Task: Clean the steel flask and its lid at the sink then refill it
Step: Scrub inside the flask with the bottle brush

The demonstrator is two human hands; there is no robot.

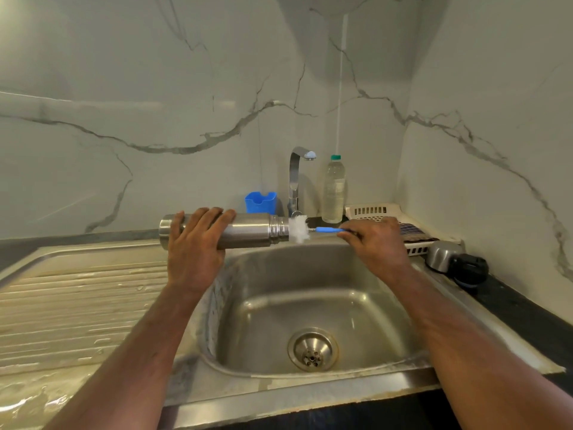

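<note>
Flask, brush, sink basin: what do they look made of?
Cylindrical steel flask: brushed metal, dull sheen, ribbed neck. Blue-handled bottle brush: white bristles or foam, too blurred to say which; handle looks like plastic. Stainless sink basin: satin metal, soft reflections, water-spotted.

Steel flask (248, 230) horizontal over sink (310, 305), mouth right, open; lid (455, 261) on table, right of sink.

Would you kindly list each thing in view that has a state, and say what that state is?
steel flask: lid off, on its side over the sink, held in the left hand.
bottle brush: white head at the flask's mouth, blue handle in the right hand.
flask lid: off, lying on the counter.
tap: no water running.
sink: basin drained, wet.
plastic bottle: capped, upright.
</note>
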